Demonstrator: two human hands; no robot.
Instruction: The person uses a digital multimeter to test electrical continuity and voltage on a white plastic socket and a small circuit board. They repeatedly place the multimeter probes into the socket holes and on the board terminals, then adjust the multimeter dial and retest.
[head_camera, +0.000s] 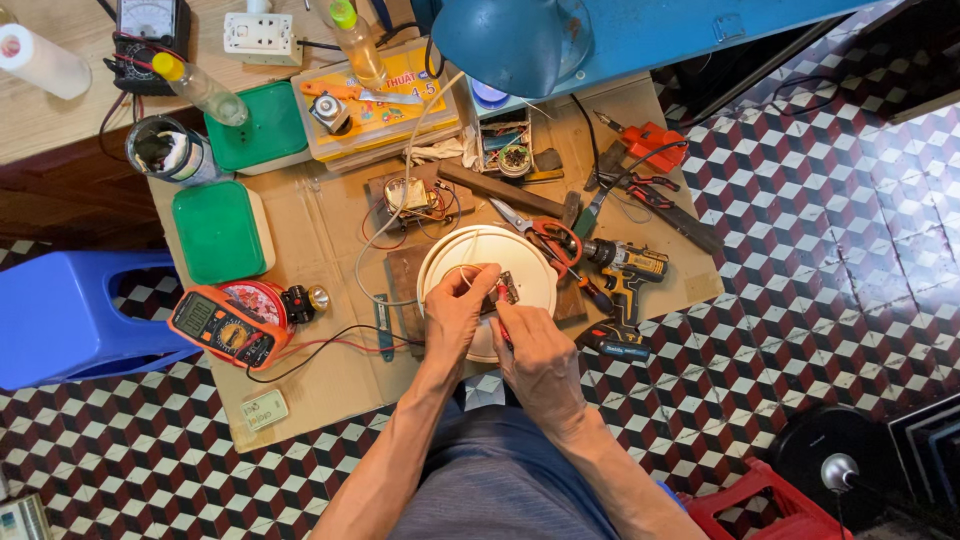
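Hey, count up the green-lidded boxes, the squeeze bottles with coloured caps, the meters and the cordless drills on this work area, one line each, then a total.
Green-lidded boxes: 2, the near box and the far box
Squeeze bottles: 2, the yellow-capped bottle and the green-capped bottle
Meters: 2, the orange meter and the black dial meter
Cordless drills: 1, the drill
Total: 7

White round housing (487, 262) (orange multimeter (224, 328))

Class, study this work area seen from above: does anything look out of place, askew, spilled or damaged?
Nothing looks spilled or broken. The oddity is the setting: the cardboard sheet lies on the patterned floor, crowded with tools. The scissors lie open beside the cordless drill. Both hands, left and right, work over the round white plate.
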